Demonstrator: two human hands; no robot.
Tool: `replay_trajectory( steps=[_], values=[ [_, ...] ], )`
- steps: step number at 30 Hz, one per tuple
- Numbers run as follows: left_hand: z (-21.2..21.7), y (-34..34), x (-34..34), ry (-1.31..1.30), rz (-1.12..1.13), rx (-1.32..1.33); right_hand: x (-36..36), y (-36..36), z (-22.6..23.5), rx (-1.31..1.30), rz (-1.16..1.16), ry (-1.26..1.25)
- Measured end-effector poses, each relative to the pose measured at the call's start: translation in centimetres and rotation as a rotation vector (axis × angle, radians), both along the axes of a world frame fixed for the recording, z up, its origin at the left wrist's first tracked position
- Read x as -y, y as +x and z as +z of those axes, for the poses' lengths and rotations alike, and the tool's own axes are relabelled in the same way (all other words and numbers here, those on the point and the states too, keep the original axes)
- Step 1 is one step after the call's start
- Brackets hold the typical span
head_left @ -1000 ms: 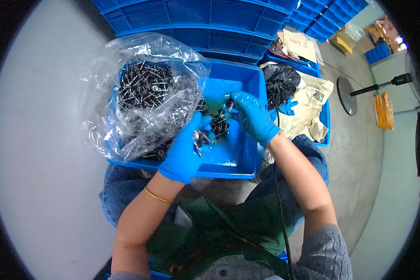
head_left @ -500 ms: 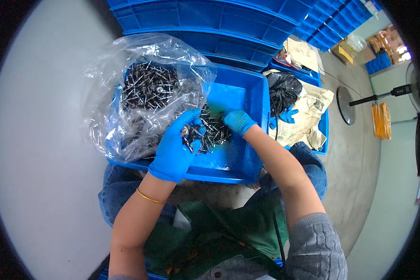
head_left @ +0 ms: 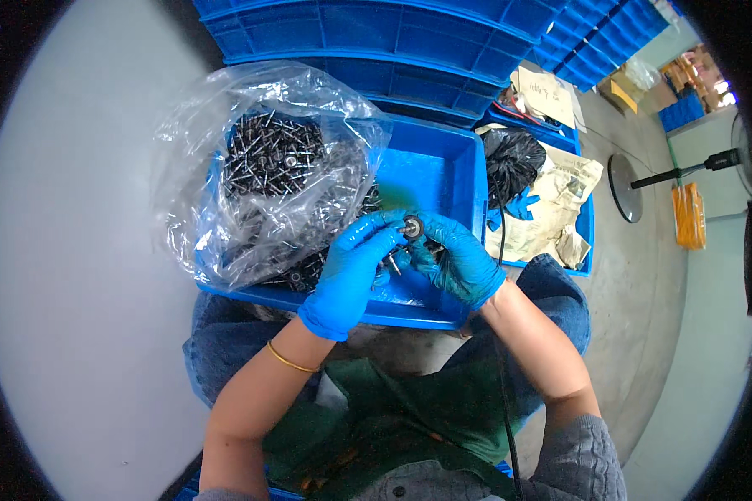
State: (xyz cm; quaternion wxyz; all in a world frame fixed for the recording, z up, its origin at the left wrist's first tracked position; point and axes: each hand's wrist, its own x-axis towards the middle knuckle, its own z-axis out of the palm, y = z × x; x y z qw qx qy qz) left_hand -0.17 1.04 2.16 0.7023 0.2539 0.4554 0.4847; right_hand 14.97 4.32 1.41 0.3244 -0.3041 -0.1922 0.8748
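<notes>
My left hand (head_left: 347,275) and my right hand (head_left: 464,263), both in blue gloves, meet over the front of a blue bin (head_left: 464,179). Between their fingertips is a screw-like metal piece (head_left: 413,227), its round, dark-rimmed head turned up. The fingers of both hands are closed around it. Below the left fingers a silver shank (head_left: 394,265) pokes out; how many more pieces that palm holds is hidden. A clear plastic bag (head_left: 309,92) lies open in the bin's left side, with a heap of the same dark and silver pieces (head_left: 271,159) inside.
Stacked blue crates (head_left: 368,33) rise behind the bin. To the right, another blue bin (head_left: 587,242) holds a black plastic bag (head_left: 510,163) and crumpled brown paper (head_left: 560,196). A fan's round base (head_left: 623,188) stands on the floor farther right. A white surface (head_left: 83,250) lies left.
My right hand has come up from the loose pieces in the bin and joined the left. The left hand has turned from palm-up and shifted right; one piece is now between the fingertips.
</notes>
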Motion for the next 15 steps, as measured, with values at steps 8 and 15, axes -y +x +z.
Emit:
replay_trajectory(
  steps=[8,15],
  values=[
    [0.2,-0.5,0.0,0.074,-0.02,-0.144,-0.4,-0.4,-0.6,-0.196,0.067,-0.149],
    [1.2,0.0,0.3,0.168,0.024,-0.33,0.4,-0.9,-0.2,-0.139,0.054,0.002]
  ],
)
